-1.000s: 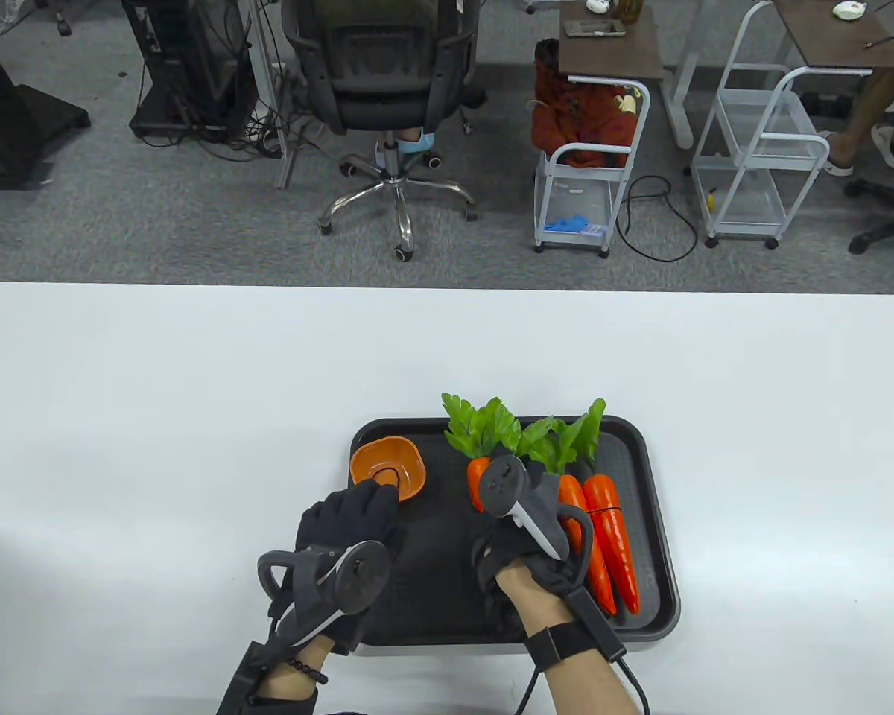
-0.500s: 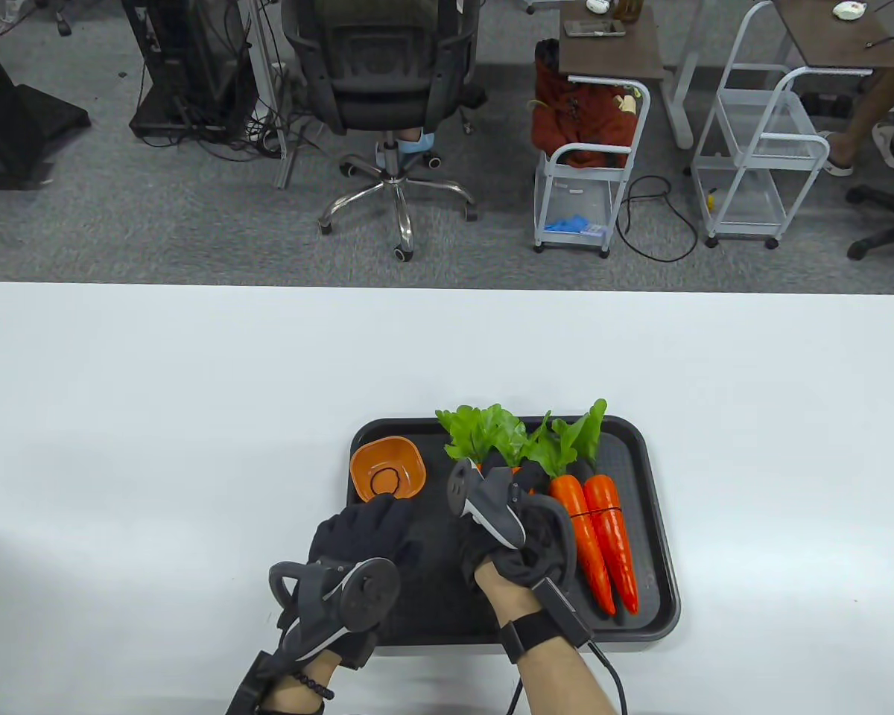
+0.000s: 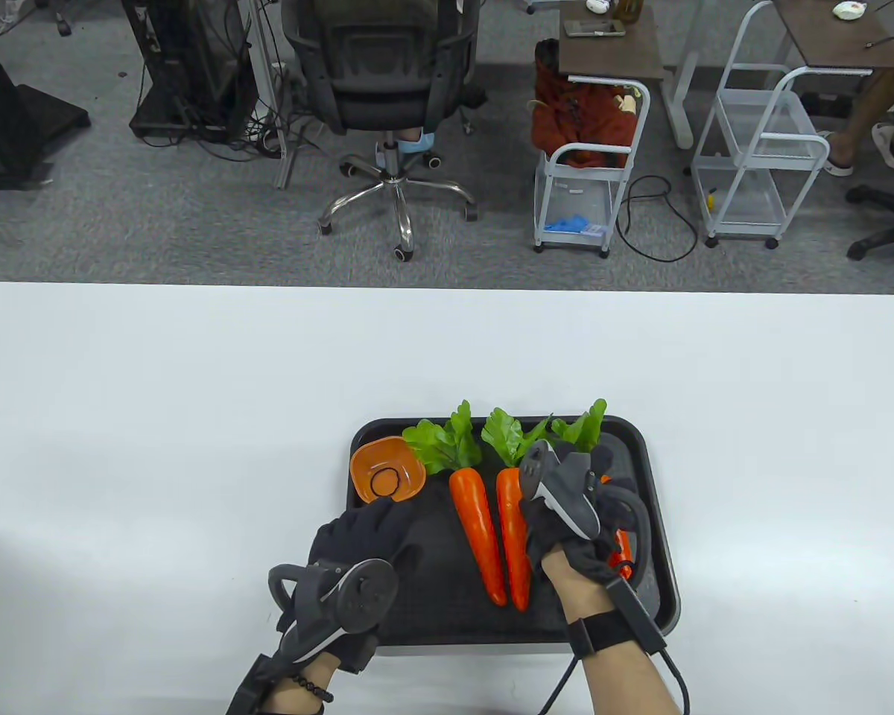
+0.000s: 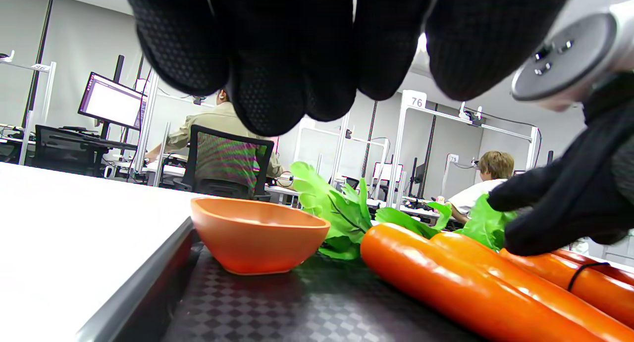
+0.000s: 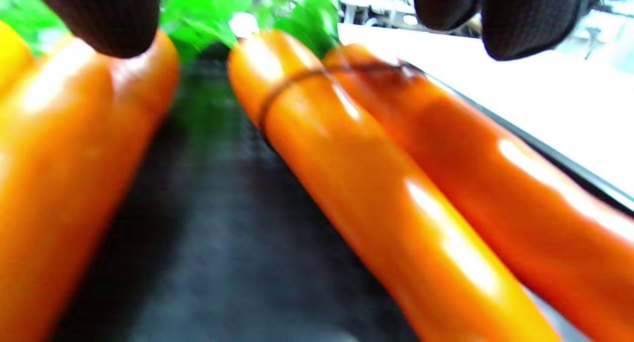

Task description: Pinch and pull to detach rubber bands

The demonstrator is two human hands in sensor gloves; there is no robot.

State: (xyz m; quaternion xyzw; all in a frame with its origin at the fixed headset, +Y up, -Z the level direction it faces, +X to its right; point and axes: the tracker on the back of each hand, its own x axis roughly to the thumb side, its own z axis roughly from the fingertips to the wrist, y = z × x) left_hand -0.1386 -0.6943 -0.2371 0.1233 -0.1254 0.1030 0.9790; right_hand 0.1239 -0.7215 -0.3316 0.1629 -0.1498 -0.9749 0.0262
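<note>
One thin dark rubber band point(image 5: 297, 84) wrapped around the two carrots on the right point(image 5: 396, 193), near their green tops, on the right side of the black tray point(image 3: 655, 521). In the table view mostly hidden under the right hand point(image 3: 574, 514), only a small orange part visible. A second rubber band point(image 3: 385, 482) lying loose inside the orange bowl point(image 3: 387, 468), in the far left corner of the tray.

Right hand now above the banded pair, thumb and fingers held wide apart in the right wrist view, gripping nothing, band not yet pinched. Half a second ago positioned more to the left, over the other pair, with the banded pair fully in sight.

Two loose carrots point(image 3: 477, 532) now uncovered in the middle of the tray, side by side, no band on them, tips pointing to the near edge, leaves spread toward the far edge. Earlier mostly covered by the right hand.

Left hand point(image 3: 357, 544) at the near left part of the tray, just near the bowl, fingers point(image 4: 277, 84) curled loosely together, holding nothing. One second ago with fingertips at the bowl rim; since half a second ago in the same place.

Tray on the white worktop point(image 3: 194, 410), close to its near edge.
</note>
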